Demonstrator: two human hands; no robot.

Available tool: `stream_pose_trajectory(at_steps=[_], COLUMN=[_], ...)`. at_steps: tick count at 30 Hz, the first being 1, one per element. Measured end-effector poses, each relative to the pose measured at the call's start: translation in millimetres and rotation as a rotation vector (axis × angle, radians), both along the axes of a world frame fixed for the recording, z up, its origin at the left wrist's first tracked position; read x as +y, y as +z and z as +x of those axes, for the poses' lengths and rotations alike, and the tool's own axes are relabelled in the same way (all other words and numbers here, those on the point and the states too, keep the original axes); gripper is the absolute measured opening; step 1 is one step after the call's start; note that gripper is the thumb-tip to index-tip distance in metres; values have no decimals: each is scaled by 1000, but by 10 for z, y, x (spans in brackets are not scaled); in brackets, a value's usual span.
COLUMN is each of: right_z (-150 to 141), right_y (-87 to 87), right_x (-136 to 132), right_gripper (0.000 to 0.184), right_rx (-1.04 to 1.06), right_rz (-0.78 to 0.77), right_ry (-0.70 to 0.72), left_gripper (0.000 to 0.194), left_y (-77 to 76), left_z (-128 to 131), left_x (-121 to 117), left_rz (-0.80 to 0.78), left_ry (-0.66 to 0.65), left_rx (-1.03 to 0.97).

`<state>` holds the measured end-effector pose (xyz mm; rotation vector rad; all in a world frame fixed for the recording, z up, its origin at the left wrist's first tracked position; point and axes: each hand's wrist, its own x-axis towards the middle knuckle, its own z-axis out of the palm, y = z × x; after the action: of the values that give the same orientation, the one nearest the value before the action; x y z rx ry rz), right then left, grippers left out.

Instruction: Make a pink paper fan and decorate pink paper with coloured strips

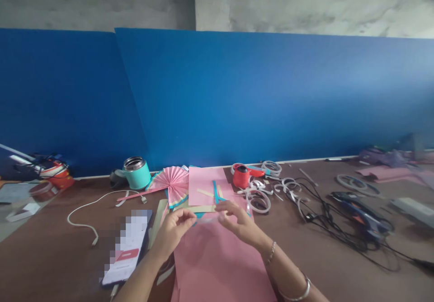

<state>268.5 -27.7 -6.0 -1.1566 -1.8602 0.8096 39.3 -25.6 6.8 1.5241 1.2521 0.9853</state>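
Note:
My left hand [178,227] is closed in a pinch above the pink paper sheets [225,261]. Facing it, my right hand [239,220] has its fingers bent, with a gap between thumb and forefinger. A faint see-through strip [207,220], like clear tape, stretches between my two hands; its right end reaches my right thumb. Just beyond them lie a cream paper strip [203,209] and a blue strip [215,191], the latter on a smaller pink sheet [200,175]. A pleated pink paper fan [172,182] with blue edging rests to the left.
A phone [130,252] lies left, near a white cable [73,209] and a turquoise cup [136,175]. At right are a red object [240,176], rolls of white strip [258,201], black cables [334,225] and a dark tool [361,216]. A blue partition [237,94] stands behind.

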Motion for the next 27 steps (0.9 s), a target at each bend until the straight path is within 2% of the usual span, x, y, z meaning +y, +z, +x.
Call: stream_pose_trajectory(at_steps=[3,8,11,14,18,23,25,27], right_z=[-26,3,-8,-34,-63,-75,-72,-66], right_y=[-4,-124,-171,-160,-142,-237,-289,-336], right_x=[-4,47,55,44,30,46,58,71], right_gripper=[17,20,22,21,21,23,34,53], right_rx=[-23,34,21,17,47,49,80,137], right_rz=[-61,-131,-162,-134,-181,-187,-193,-211], right_ry=[-34,-41,-33,-69,-122,-171,-143,-106], left_gripper=[23,21,18,20,22,20,23,37], left_y=[15,-31,-86,-96,-50,-87,-130,-166], left_z=[1,-11,-27,-32,-13,-13,-29,-45], left_x=[9,29,45,44,15,21,37,53], left_rz=[-34,-48,-1,43,-1,7,9,-9], left_ry=[38,99,143,143,139,138,139,151], left_rx=[-13,-2,61,85,65,56,36,16])
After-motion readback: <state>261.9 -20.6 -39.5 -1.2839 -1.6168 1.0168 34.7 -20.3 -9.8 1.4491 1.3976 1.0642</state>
